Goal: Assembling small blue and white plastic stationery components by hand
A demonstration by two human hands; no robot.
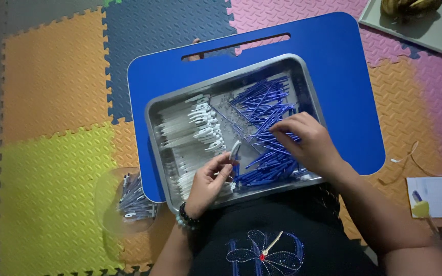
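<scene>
Over tray (155, 110) — L hand (208, 181) pinches pen (236, 153).

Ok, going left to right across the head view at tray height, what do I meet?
Clear bowl of finished pens → white pen parts in the metal tray → left hand holding a pen piece → blue pen tubes → right hand → blue lap table → paper sheet.

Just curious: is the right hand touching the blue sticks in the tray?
Touching. The head view shows the right hand with fingertips resting on the blue sticks.
</scene>
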